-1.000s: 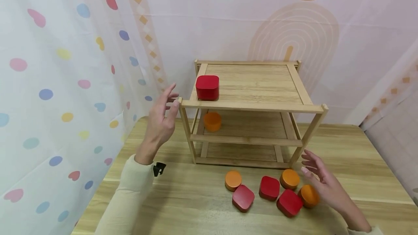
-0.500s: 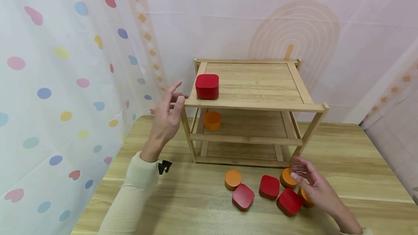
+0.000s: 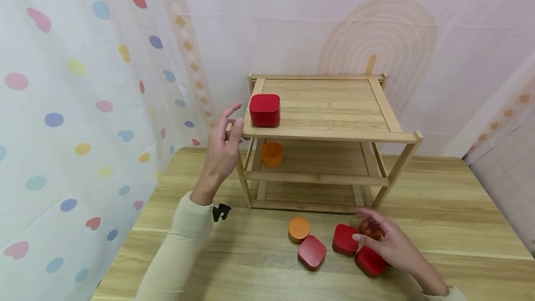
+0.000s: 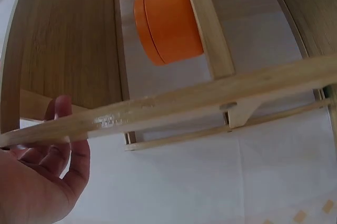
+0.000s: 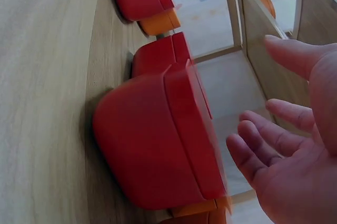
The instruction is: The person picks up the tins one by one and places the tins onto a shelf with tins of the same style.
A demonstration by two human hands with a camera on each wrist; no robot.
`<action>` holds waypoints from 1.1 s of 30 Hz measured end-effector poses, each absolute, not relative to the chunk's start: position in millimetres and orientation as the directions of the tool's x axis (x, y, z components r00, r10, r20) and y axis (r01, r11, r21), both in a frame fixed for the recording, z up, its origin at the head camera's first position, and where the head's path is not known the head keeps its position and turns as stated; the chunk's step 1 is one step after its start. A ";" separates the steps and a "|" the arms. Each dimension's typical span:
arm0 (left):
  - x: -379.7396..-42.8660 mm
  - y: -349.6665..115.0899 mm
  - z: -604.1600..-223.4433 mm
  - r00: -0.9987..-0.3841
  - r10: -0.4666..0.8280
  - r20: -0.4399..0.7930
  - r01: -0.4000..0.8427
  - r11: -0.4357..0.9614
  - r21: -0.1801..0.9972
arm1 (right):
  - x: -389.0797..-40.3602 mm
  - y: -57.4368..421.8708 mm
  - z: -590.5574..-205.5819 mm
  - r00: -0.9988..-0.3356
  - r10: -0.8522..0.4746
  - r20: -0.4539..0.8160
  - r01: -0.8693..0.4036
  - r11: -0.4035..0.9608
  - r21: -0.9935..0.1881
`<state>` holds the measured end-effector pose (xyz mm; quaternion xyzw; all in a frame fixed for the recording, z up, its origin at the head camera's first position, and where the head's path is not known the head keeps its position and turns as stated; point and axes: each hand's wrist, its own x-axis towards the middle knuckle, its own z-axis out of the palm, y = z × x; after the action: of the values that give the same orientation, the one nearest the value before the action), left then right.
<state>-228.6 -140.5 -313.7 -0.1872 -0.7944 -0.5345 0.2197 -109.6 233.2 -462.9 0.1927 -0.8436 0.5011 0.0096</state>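
Observation:
My left hand (image 3: 223,152) holds the front left corner of a wooden shelf rack (image 3: 326,136), thumb above the corner and fingers bent behind it; the left wrist view shows fingers (image 4: 79,166) past the bar. Over the tabletop, my right hand (image 3: 394,245) hovers with fingers spread and nothing in them. Below it are a rounded square red box (image 3: 368,262) and a partly covered round orange box (image 3: 368,230). Another red box (image 3: 345,239) lies just left of its thumb. In the right wrist view a red box (image 5: 152,139) looms beside the fingers (image 5: 274,129).
A red box (image 3: 265,111) sits at the left of the rack's top tier, a round orange box (image 3: 272,155) on the middle tier. Left of the right hand lie an orange box (image 3: 299,230) and a red box (image 3: 312,252). A patterned curtain (image 3: 292,22) hangs behind.
My left hand has moved right, from beside the rack's corner onto it. My right hand has moved left over the boxes, hiding the rightmost orange one. The boxes have stayed in place.

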 end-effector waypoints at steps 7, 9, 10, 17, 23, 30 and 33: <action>-231.4 -135.3 -314.1 -0.817 0.029 0.576 0.553 0.321 0.769 | -112.5 230.3 -465.8 -0.943 -0.319 0.099 -0.263 0.526 -0.809; -232.5 -133.9 -314.1 -0.820 0.015 0.572 0.550 0.296 0.781 | -112.6 228.8 -466.8 -0.944 -0.318 0.092 -0.267 0.565 -0.780; -232.9 -133.2 -314.1 -0.824 0.009 0.567 0.546 0.283 0.789 | -112.5 228.0 -467.2 -0.943 -0.318 0.095 -0.274 0.583 -0.765; -237.8 -128.6 -314.7 -0.846 -0.024 0.533 0.523 0.161 0.837 | -112.5 223.9 -469.0 -0.939 -0.336 0.075 -0.281 0.622 -0.731; -240.4 -125.8 -317.6 -0.846 -0.051 0.531 0.526 0.083 0.846 | -111.1 221.3 -473.2 -0.918 -0.383 0.101 -0.349 0.662 -0.663; -242.4 -123.8 -321.4 -0.822 -0.064 0.565 0.560 0.085 0.824 | -111.0 218.1 -474.2 -0.918 -0.381 0.111 -0.366 0.706 -0.606; -243.8 -122.8 -322.1 -0.809 -0.068 0.584 0.576 0.103 0.811 | -111.7 217.0 -474.7 -0.923 -0.367 0.118 -0.363 0.725 -0.585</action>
<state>-243.8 -122.8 -322.1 -0.1818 -0.6993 -0.6447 0.2497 -111.7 217.0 -474.7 0.1964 -0.9287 0.3144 -0.0030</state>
